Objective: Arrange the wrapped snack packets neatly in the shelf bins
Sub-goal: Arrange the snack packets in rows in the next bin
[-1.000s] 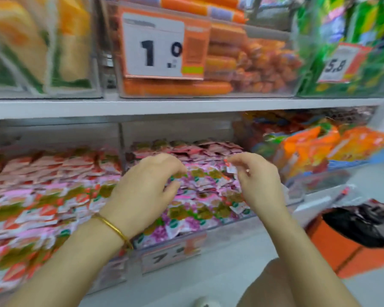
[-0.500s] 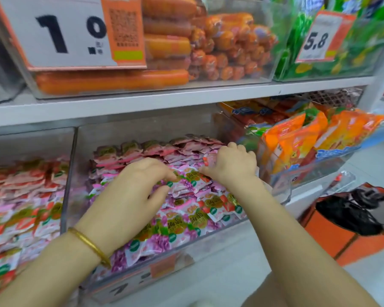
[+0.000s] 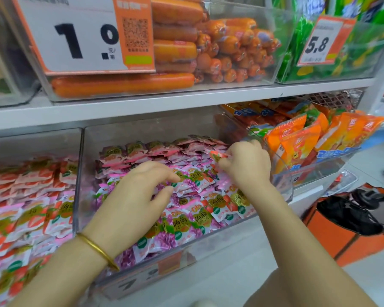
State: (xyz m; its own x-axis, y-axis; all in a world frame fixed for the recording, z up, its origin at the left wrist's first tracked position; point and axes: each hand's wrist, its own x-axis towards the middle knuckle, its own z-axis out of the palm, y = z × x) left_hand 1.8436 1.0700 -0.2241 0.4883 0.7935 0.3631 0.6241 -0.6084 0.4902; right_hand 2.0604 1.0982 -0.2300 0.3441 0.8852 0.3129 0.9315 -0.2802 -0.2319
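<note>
A clear plastic bin (image 3: 80, 173) on the lower shelf is full of small pink and purple wrapped snack packets (image 3: 186, 222) lying in overlapping rows. My left hand (image 3: 133, 200), with a gold bangle on the wrist, rests on the packets in the middle of the bin, its fingers curled down onto them. My right hand (image 3: 245, 165) is at the bin's back right and pinches a red and white packet (image 3: 217, 156) between thumb and fingers, lifted a little above the pile.
A second bin (image 3: 31, 138) at left holds red and pink packets. To the right stands a tilted clear bin (image 3: 284, 180) of orange bags. Bins of orange sausages (image 3: 175, 49) and green packs (image 3: 341, 63) fill the shelf above. An orange basket (image 3: 333, 235) sits on the floor.
The camera has come closer to the bin. My right hand has moved to the back right and lifted a red and white packet. My left hand stays on the pile.
</note>
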